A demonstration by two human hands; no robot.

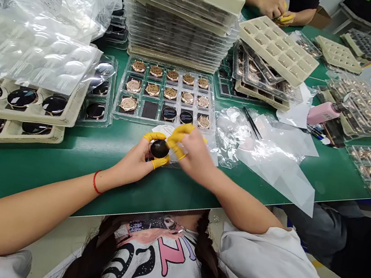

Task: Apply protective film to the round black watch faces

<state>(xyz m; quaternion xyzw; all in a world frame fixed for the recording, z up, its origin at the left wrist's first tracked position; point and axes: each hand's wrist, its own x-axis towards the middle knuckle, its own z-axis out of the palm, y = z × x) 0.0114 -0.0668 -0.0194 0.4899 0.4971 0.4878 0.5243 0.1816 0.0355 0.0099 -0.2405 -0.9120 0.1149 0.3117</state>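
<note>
Yellow finger cots (158, 163) cover the fingertips of both hands, probably to keep skin oils off the glossy parts. Left hand (133, 163) pinches a round black-faced watch head (160, 149) at its rim, thumb below and forefinger above, which leaves most of the face uncovered. Right hand (192, 154) is bunched, its cotted fingertips (177, 138) at the upper right of the watch head; gripping or only steadying, cannot tell. The watch head is held over the green workbench (21, 177), just in front of a clear blister tray (145, 121) — rose-gold watch backs (153, 89) fill its upper rows, with black faces in the lowest, each in its own pocket, likely to prevent scratches. To the left, a cream tray (13, 114) holds more black-faced watches (22, 98) beside loose clear blister sheets (37, 60). Behind, a tall tray stack (177, 22) rises, likely to save bench space. To the right, tweezers (252, 123) lie on crumpled clear film (268, 158) — within reach. Across the bench, a co-worker's hands (275, 7) work separately.
</note>
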